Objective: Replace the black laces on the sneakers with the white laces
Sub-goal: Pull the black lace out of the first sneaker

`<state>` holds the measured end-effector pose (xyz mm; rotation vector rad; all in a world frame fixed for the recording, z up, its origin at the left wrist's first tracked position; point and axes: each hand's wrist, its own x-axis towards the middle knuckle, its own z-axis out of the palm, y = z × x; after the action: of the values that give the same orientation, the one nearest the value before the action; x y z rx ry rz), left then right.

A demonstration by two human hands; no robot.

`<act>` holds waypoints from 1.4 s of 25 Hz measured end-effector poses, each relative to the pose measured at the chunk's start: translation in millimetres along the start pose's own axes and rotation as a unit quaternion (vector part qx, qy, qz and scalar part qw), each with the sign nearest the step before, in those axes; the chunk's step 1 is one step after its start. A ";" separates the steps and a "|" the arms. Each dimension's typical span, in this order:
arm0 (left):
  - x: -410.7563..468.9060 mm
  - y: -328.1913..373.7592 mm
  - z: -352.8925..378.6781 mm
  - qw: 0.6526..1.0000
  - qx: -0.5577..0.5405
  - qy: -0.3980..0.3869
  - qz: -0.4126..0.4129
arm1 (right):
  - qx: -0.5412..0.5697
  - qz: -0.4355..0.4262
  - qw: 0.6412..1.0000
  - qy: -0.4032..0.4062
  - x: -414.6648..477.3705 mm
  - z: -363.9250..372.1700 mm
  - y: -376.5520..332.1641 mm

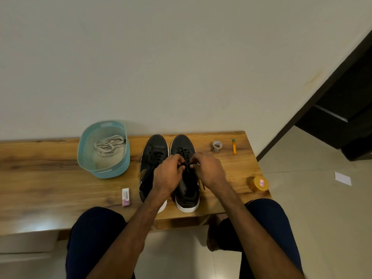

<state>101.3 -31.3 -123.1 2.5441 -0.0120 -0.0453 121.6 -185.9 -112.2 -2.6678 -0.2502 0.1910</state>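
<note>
Head view, sneakers (182, 142) on wooden table (40, 168), pale wall (181, 57), tiled floor (314, 208)

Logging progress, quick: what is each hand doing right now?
Left hand: pinching the black lace on the right sneaker.
Right hand: pinching the same lace.

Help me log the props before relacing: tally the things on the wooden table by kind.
Sneakers: 2
Black laces, one in each sneaker: 2
White lace bundle, strands not countable: 1
Basket: 1
Tape roll: 1
Orange tube: 1
Orange-lidded jar: 1
Camlin box: 1
Total: 10
</note>
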 end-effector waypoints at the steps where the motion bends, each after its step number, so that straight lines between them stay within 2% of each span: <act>1: -0.4 -0.8 0.5 1.000 0.003 -0.002 0.002 | 0.005 0.009 1.000 0.022 -0.1 -4.8 -0.4; 3: -1.0 -1.2 1.1 1.000 0.007 -0.004 0.006 | 0.069 0.028 0.993 0.095 -0.8 -14.9 2.4; 5: -1.3 -0.1 0.9 1.000 0.006 -0.007 0.007 | 0.144 0.055 0.971 0.182 0.4 -25.2 11.5; 7: -1.3 1.0 0.8 1.000 0.007 -0.006 0.008 | 0.132 0.099 0.963 0.212 0.2 -30.0 19.6; 9: -0.6 1.2 0.8 1.000 0.004 -0.001 0.006 | 0.067 0.124 0.976 0.164 -1.0 -29.4 18.7; 12: 1.3 2.3 1.2 1.000 -0.015 0.003 -0.003 | 0.020 0.101 0.991 0.086 -3.3 -17.6 6.8; 17: 4.1 0.9 3.5 0.998 -0.057 -0.013 -0.014 | 0.172 0.084 0.981 0.009 -1.1 2.7 -3.7; 20: 5.5 0.0 3.8 0.996 -0.081 -0.011 -0.023 | 0.225 0.102 0.968 0.038 -0.3 6.9 -10.7; 21: 6.0 0.4 3.8 0.996 -0.086 -0.008 -0.026 | 0.281 0.119 0.952 0.032 -1.7 4.2 -13.8; 22: 6.4 1.7 3.4 0.996 -0.087 -0.006 -0.027 | 0.366 0.147 0.919 0.012 -3.1 -1.6 -17.3; 25: 8.8 1.3 5.2 0.995 -0.092 -0.013 -0.030 | 0.565 0.253 0.784 -0.050 -5.3 -28.9 -18.8; 26: 9.2 1.5 5.2 0.995 -0.097 -0.019 -0.033 | 0.604 0.270 0.749 -0.043 -5.1 -37.3 -13.6; 28: 9.8 3.1 5.3 0.994 -0.100 -0.025 -0.033 | 0.688 0.292 0.664 0.020 -1.3 -54.2 2.2; 29: 10.5 3.0 5.9 0.993 -0.106 -0.029 -0.033 | 0.707 0.296 0.639 0.057 -0.2 -60.0 8.8; 30: 11.1 3.7 5.4 0.992 -0.115 -0.036 -0.038 | 0.685 0.296 0.659 0.098 -0.2 -62.8 13.8; 31: 12.8 2.4 7.0 0.990 -0.128 -0.039 -0.041 | 0.591 0.296 0.739 0.130 0.5 -61.2 18.3; 32: 14.0 1.1 7.5 0.988 -0.139 -0.045 -0.046 | 0.416 0.279 0.855 0.132 0.0 -56.9 23.0; 33: 15.4 -1.1 9.1 0.987 -0.149 -0.047 -0.047 | 0.191 0.257 0.941 0.109 -2.0 -49.4 26.4; 34: 16.7 -2.2 10.8 0.984 -0.165 -0.047 -0.053 | 0.012 0.228 0.972 0.060 -5.7 -42.2 25.5; 35: 17.5 -2.9 12.6 0.977 -0.199 -0.045 -0.062 | -0.074 0.206 0.976 0.002 -9.4 -36.8 21.0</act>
<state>118.4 -36.4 -135.7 2.1373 0.1104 -0.1918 121.9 -222.0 -88.1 -2.8391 0.3071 0.3049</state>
